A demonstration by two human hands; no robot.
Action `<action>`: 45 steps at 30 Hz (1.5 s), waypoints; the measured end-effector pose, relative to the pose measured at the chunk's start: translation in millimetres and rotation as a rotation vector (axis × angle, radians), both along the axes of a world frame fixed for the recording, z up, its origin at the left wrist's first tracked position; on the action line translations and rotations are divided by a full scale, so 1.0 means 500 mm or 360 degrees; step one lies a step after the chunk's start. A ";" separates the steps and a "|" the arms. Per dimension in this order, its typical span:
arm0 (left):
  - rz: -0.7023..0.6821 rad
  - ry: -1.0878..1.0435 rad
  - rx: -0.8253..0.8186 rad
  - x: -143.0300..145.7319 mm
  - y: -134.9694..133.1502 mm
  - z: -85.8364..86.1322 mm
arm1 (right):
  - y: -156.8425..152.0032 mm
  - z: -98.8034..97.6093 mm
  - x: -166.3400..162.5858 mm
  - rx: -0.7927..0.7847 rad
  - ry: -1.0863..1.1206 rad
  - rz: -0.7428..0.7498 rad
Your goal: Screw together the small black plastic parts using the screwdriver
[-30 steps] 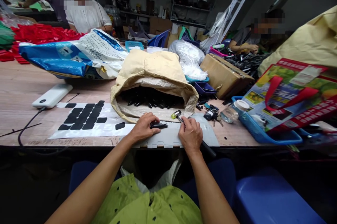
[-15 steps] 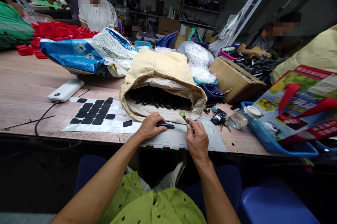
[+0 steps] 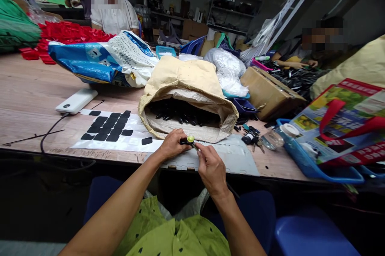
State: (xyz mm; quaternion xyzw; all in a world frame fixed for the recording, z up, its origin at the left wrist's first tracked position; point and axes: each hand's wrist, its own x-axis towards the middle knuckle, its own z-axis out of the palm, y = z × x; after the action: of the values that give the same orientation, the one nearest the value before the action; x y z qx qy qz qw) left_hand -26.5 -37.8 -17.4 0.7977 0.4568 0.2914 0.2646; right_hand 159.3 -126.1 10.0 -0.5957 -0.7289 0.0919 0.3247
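We had our left hand (image 3: 174, 144) closed on a slim black piece (image 3: 183, 141) above the flat grey board (image 3: 233, 156) at the near edge of the wood-patterned table (image 3: 27, 99); we could not tell whether the piece touched the board. Our right hand (image 3: 213, 168) gripped a small hammer (image 3: 190, 139) with a metal shaft and a round yellow-green head, which stood right at the black piece and hid part of it; whether they touched we could not tell. Just beyond our hands lay a tan sack (image 3: 183, 72), its wide mouth facing us, with many dark pieces (image 3: 186, 116) heaped inside. Left of it we had a white sheet (image 3: 120, 144) bearing rows of black rounded-square patches (image 3: 105, 128), one of them set apart near the sack. Farther left sat a flat white oblong device (image 3: 76, 101) with a dark cable (image 3: 45, 136) at its near end. On the other side we saw a bunch of keys (image 3: 259, 144), a clear plastic bottle (image 3: 272, 140) with a white lid, and a blue plastic tray (image 3: 300, 160) near it
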 end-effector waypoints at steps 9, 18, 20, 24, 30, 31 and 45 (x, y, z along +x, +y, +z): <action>0.0042 -0.0077 0.0018 0.003 -0.003 -0.008 | -0.005 -0.002 0.018 -0.0008 0.0080 -0.0062; 0.0068 -0.0104 0.0024 -0.002 -0.009 0.002 | 0.081 -0.009 0.081 0.0087 -0.0138 -0.0455; 0.0066 -0.0112 0.0024 -0.003 -0.008 -0.001 | 0.099 -0.022 0.092 0.0071 -0.0276 -0.0521; 0.0033 -0.0114 0.0053 -0.004 -0.009 -0.003 | 0.110 -0.050 0.094 0.0100 -0.0459 -0.0582; 0.0008 -0.0034 0.0114 0.001 -0.008 -0.004 | 0.099 -0.055 0.086 0.0128 -0.0507 -0.0602; 0.0006 -0.0015 0.0135 0.001 -0.007 -0.006 | 0.099 -0.054 0.085 0.0130 -0.0510 -0.0601; 0.0021 0.0090 0.0242 0.005 -0.002 -0.016 | 0.099 -0.059 0.087 0.0114 -0.0579 -0.0628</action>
State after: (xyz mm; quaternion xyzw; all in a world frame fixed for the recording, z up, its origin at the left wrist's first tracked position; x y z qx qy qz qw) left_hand -24.1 -39.0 -25.3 0.8204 0.4458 0.3043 0.1884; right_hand 202.6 -76.7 -19.7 -0.7210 -0.6478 -0.1077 0.2210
